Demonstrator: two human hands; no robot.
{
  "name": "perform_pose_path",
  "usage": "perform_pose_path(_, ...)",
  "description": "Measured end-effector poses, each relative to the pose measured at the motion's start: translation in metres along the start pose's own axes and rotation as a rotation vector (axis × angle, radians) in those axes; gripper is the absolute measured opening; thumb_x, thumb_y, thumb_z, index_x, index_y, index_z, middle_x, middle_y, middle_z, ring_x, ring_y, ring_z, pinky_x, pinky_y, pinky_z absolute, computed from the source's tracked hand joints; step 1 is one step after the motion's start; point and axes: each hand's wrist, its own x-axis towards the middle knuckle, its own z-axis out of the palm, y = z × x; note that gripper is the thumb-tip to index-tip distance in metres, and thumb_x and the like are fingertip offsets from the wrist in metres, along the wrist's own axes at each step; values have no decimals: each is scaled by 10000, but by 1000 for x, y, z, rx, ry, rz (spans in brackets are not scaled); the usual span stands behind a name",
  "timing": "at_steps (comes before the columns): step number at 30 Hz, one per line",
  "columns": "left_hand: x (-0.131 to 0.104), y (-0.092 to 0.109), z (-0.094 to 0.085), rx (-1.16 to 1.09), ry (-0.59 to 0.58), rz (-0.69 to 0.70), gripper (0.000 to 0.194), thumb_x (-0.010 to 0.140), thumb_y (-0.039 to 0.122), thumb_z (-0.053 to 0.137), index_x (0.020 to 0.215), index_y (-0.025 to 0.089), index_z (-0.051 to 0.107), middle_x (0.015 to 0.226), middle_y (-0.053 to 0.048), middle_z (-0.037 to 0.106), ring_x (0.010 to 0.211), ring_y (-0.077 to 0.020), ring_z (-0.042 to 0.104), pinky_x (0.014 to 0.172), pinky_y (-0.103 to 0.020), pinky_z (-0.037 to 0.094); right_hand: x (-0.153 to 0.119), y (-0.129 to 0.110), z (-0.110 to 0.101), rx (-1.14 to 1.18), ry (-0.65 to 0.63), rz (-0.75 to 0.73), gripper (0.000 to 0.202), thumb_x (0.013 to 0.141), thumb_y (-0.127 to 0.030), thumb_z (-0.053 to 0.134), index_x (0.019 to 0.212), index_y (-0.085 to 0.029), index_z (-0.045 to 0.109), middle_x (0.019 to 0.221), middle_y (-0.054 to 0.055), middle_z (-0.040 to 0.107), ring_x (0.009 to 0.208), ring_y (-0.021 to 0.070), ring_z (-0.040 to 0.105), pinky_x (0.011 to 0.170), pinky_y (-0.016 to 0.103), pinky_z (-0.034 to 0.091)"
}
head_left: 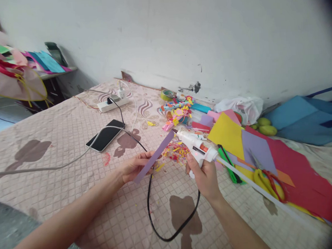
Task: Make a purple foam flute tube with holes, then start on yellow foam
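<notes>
My left hand (137, 167) is closed on a narrow purple strip (156, 156), holding it tilted above the table with its upper end toward the right. In my right hand (204, 172) is a white hot glue gun (190, 140), gripped by its handle. The gun's dark nozzle is at the strip's upper end; whether they touch I cannot tell. A long whitish glue stick (249, 179) sticks out of the gun's back. The gun's black cord (150, 210) loops down over the table between my arms. Small red and yellow scraps (176, 152) lie behind the strip.
A phone (105, 137) and a white power strip (113, 104) with plugs lie left of centre. On the right are a green cutter knife (229, 165), scissors (266, 182), a yellow sheet (226, 134) and a red sheet (299, 173). Green tape (167, 94) lies near the wall.
</notes>
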Motion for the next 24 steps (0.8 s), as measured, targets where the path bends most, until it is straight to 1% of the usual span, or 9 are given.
perform_pose_path(5, -1, 2, 5, 12, -32, 3, 333, 629, 100, 775, 948, 96, 680, 692, -28, 588, 549, -47, 469, 486, -136, 361, -7, 0, -1, 7, -40, -5, 340, 907, -417, 468, 645, -202, 480, 496, -36, 466, 471, 113, 464, 485, 259, 364)
perform_pose_path(10, -2, 2, 4, 25, -16, 9, 356, 601, 96, 792, 940, 108, 687, 706, -27, 607, 565, -47, 502, 498, -122, 379, -14, 0, 1, 29, -74, 13, 349, 901, -419, 483, 628, -202, 475, 503, -33, 460, 483, 114, 459, 485, 257, 360)
perform_pose_path(14, -2, 3, 4, 28, -50, 7, 323, 644, 91, 760, 957, 110, 683, 707, -28, 608, 577, -54, 516, 503, -126, 393, -20, -4, 3, 62, -116, 14, 361, 908, -412, 473, 615, -201, 473, 528, -25, 461, 513, 115, 465, 494, 252, 366)
perform_pose_path(17, -2, 3, 3, -6, -66, 25, 293, 652, 71, 744, 934, 122, 682, 784, -31, 627, 605, -52, 529, 518, -119, 413, -25, -7, 3, 75, -124, 8, 362, 913, -409, 465, 617, -201, 474, 537, -26, 449, 515, 112, 455, 495, 249, 369)
perform_pose_path(20, 0, 2, 1, -58, -53, 42, 331, 625, 28, 741, 937, 115, 673, 894, -40, 638, 660, -49, 554, 540, -104, 429, -27, -7, 2, 83, -107, -2, 362, 916, -403, 456, 615, -202, 461, 540, -26, 441, 514, 109, 445, 489, 245, 361)
perform_pose_path(24, 1, 2, 0, -96, -39, 29, 348, 637, 37, 745, 969, 98, 661, 890, -38, 642, 650, -48, 565, 540, -106, 447, -27, -5, 2, 75, -99, 8, 357, 911, -403, 465, 617, -201, 459, 536, -27, 444, 505, 108, 440, 486, 245, 353)
